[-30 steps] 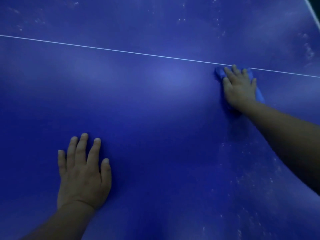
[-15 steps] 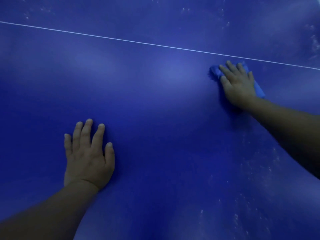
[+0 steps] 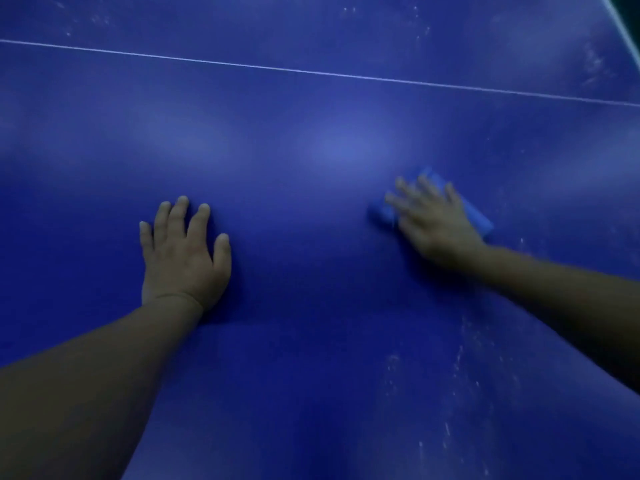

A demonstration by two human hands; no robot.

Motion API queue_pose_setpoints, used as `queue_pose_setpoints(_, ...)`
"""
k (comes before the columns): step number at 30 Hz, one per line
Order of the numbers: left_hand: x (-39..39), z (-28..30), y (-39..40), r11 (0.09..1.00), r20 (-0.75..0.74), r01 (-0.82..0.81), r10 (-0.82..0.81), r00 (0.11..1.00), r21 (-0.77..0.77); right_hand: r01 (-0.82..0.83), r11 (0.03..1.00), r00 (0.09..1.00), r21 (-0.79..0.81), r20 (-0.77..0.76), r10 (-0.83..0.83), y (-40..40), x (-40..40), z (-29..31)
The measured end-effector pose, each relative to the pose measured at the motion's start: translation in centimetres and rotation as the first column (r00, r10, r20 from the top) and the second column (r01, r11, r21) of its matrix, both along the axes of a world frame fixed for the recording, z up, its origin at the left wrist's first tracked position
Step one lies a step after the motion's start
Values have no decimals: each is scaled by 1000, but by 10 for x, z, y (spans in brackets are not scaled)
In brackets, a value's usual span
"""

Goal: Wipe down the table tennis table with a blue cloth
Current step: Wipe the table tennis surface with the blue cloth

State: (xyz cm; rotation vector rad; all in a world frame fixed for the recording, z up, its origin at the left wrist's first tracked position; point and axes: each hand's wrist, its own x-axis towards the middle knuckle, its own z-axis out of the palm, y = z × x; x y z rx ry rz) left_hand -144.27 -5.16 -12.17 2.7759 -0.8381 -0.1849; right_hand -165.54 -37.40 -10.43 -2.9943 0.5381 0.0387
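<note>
Right hand (image 3: pixel 437 226) has dragged blue cloth (image 3: pixel 479 216) back from white line (image 3: pixel 311 71), fingers flat, pressing it on table (image 3: pixel 311 341). Left hand (image 3: pixel 183 254) flat, holding nothing.

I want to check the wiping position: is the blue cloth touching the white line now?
No, the blue cloth lies under the right hand, well short of the white line, with bare table between them.

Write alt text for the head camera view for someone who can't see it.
A person's right hand presses a folded blue cloth flat on a dark blue table tennis table, while the left hand rests palm down beside it. A thin white line crosses farther away; pale dusty specks remain nearer right.
</note>
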Motion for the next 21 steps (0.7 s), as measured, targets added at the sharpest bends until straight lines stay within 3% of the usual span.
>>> queue_pose_setpoints(2, 4, 1, 0, 1000, -21, 13, -14, 1000, -17, 303, 952, 952, 45, 23, -305, 3, 30, 2)
queue_pose_setpoints(3, 6, 2, 0, 999, -45, 20, -22, 999, -31, 297, 954, 954, 46, 18, -298, 22, 34, -1)
queue_pose_setpoints(4, 7, 5, 0, 998, -82, 25, -30, 996, -59, 192, 981, 981, 30, 21, -193, 50, 29, -4)
queue_pose_setpoints(6, 4, 11, 11, 988, -151, 21, -44, 988, -152, -193, 981, 980, 20, 50, 192, 122, -13, -11)
queue_pose_setpoints(8, -15, 17, 34, 971, -128, 54, -86, 988, -233, -510, 856, 859, 84, -4, 512, 188, -80, -13)
queue_pose_setpoints(11, -70, 20, 83, 945, -46, 237, -254, 966, -227, -680, 724, 722, 116, -71, 689, 179, -122, -5)
queue_pose_setpoints(12, -90, 21, 101, 931, -28, 294, -307, 951, -216, -655, 753, 750, 59, -64, 658, 159, -113, -4)
queue_pose_setpoints(13, -108, 21, 119, 921, -20, 338, -348, 937, -195, -544, 839, 838, 10, -32, 544, 135, -97, -3)
queue_pose_setpoints(15, -135, 21, 150, 914, -35, 383, -390, 920, -132, -91, 996, 996, 22, 0, 91, 89, -62, 2)
queue_pose_setpoints(17, -154, 18, 176, 914, -59, 396, -401, 914, -86, 245, 966, 969, 79, 12, -247, 70, -40, 5)
queue_pose_setpoints(19, -164, 15, 191, 904, -58, 425, -427, 902, -37, 244, 968, 969, 58, 10, -245, 96, -41, 0)
queue_pose_setpoints(21, -166, 13, 199, 892, -48, 452, -452, 891, -8, -12, 1000, 1000, 6, 21, 12, 155, -74, -7)
